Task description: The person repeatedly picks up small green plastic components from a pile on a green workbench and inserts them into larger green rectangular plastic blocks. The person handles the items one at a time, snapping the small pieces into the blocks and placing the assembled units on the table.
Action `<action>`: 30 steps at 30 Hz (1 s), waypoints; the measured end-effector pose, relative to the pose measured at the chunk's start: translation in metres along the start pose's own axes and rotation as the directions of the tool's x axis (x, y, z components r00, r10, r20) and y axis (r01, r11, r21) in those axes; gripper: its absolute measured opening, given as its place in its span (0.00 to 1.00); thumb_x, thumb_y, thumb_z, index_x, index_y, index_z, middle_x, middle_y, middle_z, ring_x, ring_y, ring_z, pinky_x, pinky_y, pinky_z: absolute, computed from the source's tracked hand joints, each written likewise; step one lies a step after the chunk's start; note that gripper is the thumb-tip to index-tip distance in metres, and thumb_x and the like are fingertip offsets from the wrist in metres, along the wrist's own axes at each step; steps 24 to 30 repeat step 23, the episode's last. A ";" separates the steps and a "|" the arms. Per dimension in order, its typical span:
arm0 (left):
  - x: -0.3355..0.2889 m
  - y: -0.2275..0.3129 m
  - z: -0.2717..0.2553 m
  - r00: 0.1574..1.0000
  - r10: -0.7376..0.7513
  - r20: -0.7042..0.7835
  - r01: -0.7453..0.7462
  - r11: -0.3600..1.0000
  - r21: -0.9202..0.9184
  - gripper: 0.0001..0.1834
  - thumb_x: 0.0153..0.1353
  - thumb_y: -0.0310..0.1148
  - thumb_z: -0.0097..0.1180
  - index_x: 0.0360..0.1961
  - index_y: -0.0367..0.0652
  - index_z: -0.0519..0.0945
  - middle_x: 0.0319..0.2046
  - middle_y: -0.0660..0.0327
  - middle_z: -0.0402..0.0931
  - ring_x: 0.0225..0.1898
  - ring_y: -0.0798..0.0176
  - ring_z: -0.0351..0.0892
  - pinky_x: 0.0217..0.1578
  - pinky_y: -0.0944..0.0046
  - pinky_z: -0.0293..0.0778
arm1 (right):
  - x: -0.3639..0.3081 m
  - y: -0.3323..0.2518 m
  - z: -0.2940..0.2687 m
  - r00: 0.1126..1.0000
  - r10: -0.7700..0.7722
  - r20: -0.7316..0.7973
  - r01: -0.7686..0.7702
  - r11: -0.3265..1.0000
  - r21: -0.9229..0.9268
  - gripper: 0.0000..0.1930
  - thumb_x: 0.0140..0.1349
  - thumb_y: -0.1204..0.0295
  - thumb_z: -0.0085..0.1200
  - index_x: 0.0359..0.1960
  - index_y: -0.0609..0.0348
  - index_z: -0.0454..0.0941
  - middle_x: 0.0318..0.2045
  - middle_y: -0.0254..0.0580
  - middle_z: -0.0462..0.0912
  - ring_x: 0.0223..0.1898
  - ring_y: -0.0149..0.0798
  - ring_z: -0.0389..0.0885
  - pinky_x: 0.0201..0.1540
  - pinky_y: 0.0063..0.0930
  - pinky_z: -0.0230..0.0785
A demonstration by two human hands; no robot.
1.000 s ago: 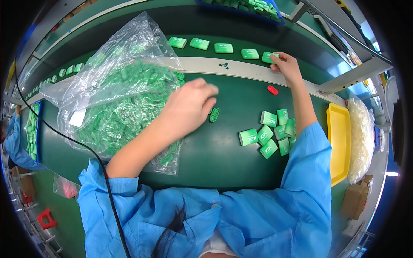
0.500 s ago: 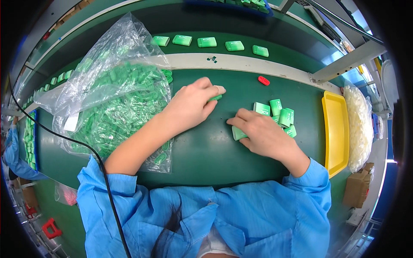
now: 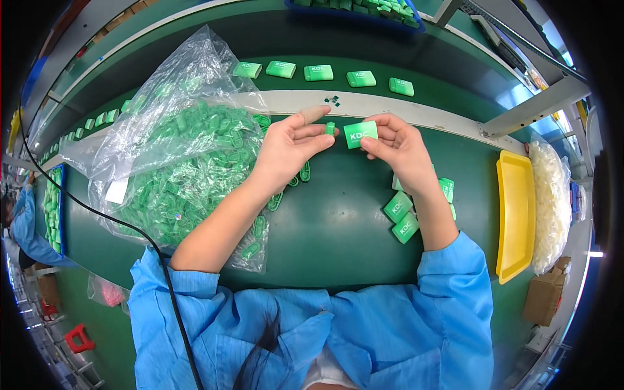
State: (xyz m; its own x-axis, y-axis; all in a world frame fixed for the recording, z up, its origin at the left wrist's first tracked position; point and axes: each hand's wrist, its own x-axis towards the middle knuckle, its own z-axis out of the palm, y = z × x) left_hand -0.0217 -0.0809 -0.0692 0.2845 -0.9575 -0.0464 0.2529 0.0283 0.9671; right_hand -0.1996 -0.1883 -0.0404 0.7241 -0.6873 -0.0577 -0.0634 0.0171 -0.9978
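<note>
Between the thumb and fingers of my left hand (image 3: 283, 149) is a small green oval plastic piece (image 3: 330, 129), held edge-on. My right hand (image 3: 402, 149) pinches a flat green plastic casing (image 3: 356, 134) with pale lettering, just right of that piece; the two are close but apart. Below my right wrist lie several similar casings (image 3: 404, 224), partly covered by the forearm. A large clear plastic bag (image 3: 136, 153) full of green oval pieces (image 3: 188, 149) rests left of my left forearm. A few loose oval pieces (image 3: 275, 201) lie beside it.
Beyond a pale rail (image 3: 448, 117), green casings (image 3: 318, 73) stand in a row. A yellow tray (image 3: 515, 224) and a bag of whitish pieces (image 3: 549, 201) sit at the right. Blue bins stand at the far left (image 3: 62, 224) and top (image 3: 419, 25). A black cable (image 3: 140, 227) crosses at left.
My right hand has lifted a casing from beside the pile and brought it up next to my left hand. The left hand still holds its oval piece, now turned upright. The red piece is no longer visible.
</note>
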 end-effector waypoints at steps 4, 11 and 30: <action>-0.001 0.001 0.001 0.998 -0.069 -0.015 0.067 0.995 -0.072 0.20 0.57 0.22 0.59 0.52 0.34 0.75 0.42 0.58 0.80 0.42 0.69 0.78 0.45 0.71 0.75 | 0.000 0.011 0.007 0.996 0.072 0.046 -0.078 0.987 0.143 0.15 0.57 0.81 0.57 0.46 0.66 0.71 0.37 0.39 0.81 0.37 0.28 0.79 0.42 0.21 0.73; -0.008 -0.002 0.006 1.000 0.022 -0.012 -0.021 0.997 0.078 0.19 0.57 0.23 0.59 0.50 0.33 0.76 0.41 0.57 0.80 0.42 0.68 0.79 0.45 0.70 0.76 | -0.002 0.011 0.012 0.998 0.038 0.057 -0.051 0.969 0.244 0.13 0.56 0.82 0.56 0.43 0.65 0.71 0.37 0.41 0.81 0.38 0.29 0.80 0.44 0.22 0.74; -0.013 -0.001 0.008 0.983 0.183 0.036 -0.186 0.950 0.252 0.22 0.58 0.23 0.58 0.55 0.34 0.73 0.46 0.54 0.79 0.46 0.67 0.78 0.49 0.68 0.75 | -0.004 0.013 0.009 0.995 -0.096 0.039 0.096 0.995 -0.001 0.16 0.56 0.82 0.58 0.46 0.65 0.70 0.40 0.45 0.80 0.42 0.33 0.80 0.47 0.23 0.75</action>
